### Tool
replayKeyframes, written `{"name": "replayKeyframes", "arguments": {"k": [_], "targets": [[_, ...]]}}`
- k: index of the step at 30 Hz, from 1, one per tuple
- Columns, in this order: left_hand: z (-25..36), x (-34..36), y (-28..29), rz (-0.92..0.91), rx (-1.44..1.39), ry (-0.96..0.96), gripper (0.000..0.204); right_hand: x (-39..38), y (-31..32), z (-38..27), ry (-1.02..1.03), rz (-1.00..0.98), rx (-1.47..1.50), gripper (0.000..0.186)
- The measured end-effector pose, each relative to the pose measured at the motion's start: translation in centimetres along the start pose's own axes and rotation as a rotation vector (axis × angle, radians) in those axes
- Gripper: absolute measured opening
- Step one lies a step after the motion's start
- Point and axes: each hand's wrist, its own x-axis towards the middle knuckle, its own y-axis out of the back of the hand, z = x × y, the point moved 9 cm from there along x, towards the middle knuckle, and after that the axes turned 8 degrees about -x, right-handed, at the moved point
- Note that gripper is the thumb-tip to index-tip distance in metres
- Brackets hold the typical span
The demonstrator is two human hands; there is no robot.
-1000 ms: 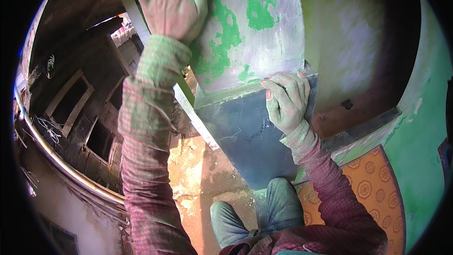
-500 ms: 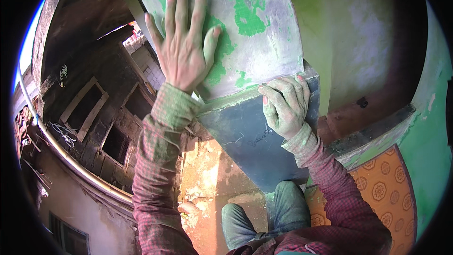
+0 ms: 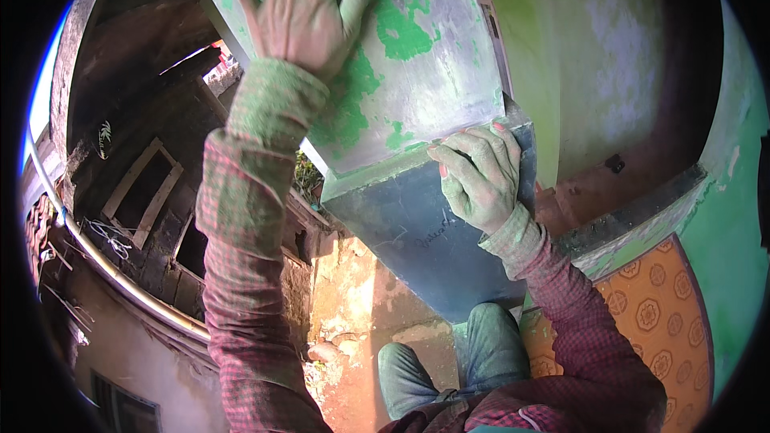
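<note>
The left hand (image 3: 305, 20) had moved farther up the pillar (image 3: 449, 56) than half a second earlier, so that its longest fingertips ran out past the top of the view, while the right hand (image 3: 481, 172) kept its place at the upper edge of the dark block (image 3: 385, 228), near that block's right corner. The left hand lay flat, its outer fingers and thumb spread; whether anything was under the palm I could not tell. The right fingers were bent close together over the block's edge, and I could not tell whether they pinched anything. The pillar, pale with worn green patches, stood just beyond the block's upper edge; its long axis ran away from the person, leaning a little left, its far end out of view. The left hand and sleeve (image 3: 245, 216) hid part of the pillar's left side. The person's knees (image 3: 493, 353) were near the block's bottom edge. To the right were an orange mat (image 3: 658, 313) and a green wall (image 3: 742, 200); a long pole (image 3: 132, 285) curved along the left.
</note>
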Motion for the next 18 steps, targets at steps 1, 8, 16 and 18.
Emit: {"name": "replayKeyframes", "arguments": {"k": [1,8,16,18], "targets": [[1.9,-2.6,-0.9,0.005,-0.13,0.002,0.071,-0.2,0.3,0.6,0.001,0.004,-0.028,0.025],[-4.3,2.5,3.0,0.094,0.256,0.09,0.069,0.1,0.2,-0.9,-0.023,0.02,0.052,0.027],[-0.1,-4.0,-0.3,-0.112,-0.029,-0.022,0.078,0.2,0.6,0.4,-0.022,0.044,0.017,0.026],[-4.7,0.7,1.6,0.076,-0.023,0.084,0.075,0.3,0.3,-0.3,-0.01,0.034,0.024,0.026]]}}
